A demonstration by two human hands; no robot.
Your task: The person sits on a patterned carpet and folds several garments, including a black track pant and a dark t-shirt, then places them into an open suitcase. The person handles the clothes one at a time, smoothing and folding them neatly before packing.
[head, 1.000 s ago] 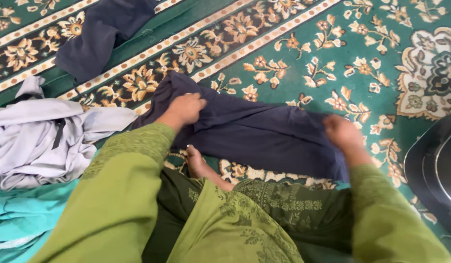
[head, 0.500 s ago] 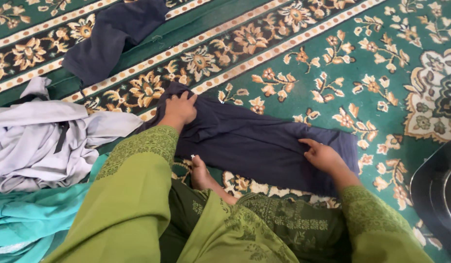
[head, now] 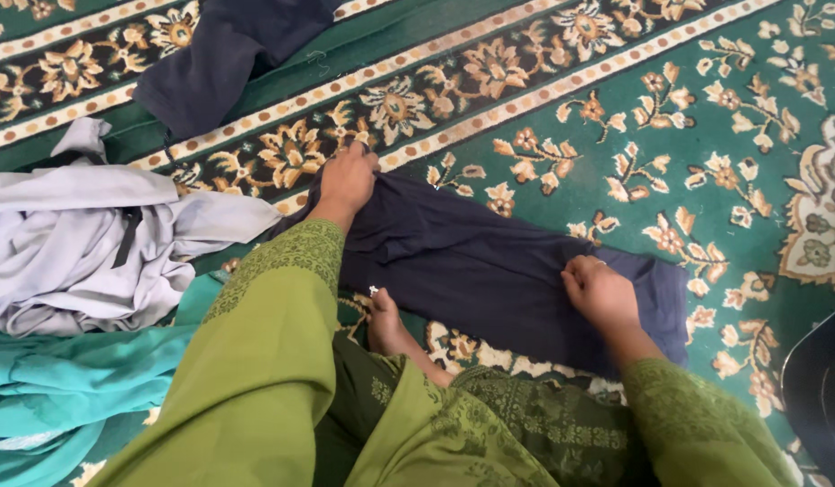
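At the near left lay a teal cloth [head: 47, 397], bunched on the carpet [head: 706, 117], and just beyond it a crumpled pale grey garment [head: 83, 243] with a dark strip across it. Farther off, at the far left, a second dark navy piece of clothing [head: 219, 54] rested across the carpet's floral border.

The left hand [head: 347, 178], coming out of a green embroidered sleeve [head: 273, 325], was closed over the far left end of the dark navy garment [head: 471, 261], fingers curled on the cloth and pinning it to the carpet. That garment lay spread flat in the middle of the scene, running from the left hand down towards the near right, folded into a long band on the green patterned carpet. A bare foot [head: 386, 320] of the person rested touching its near edge, between the two arms.

The right hand [head: 598, 290] lay on the garment's right part, palm down, fingers bent and pressing on the fabric; whether it pinched a fold could not be told. At the near right edge a dark rounded object [head: 819, 388] sat partly out of view, apart from the garment.
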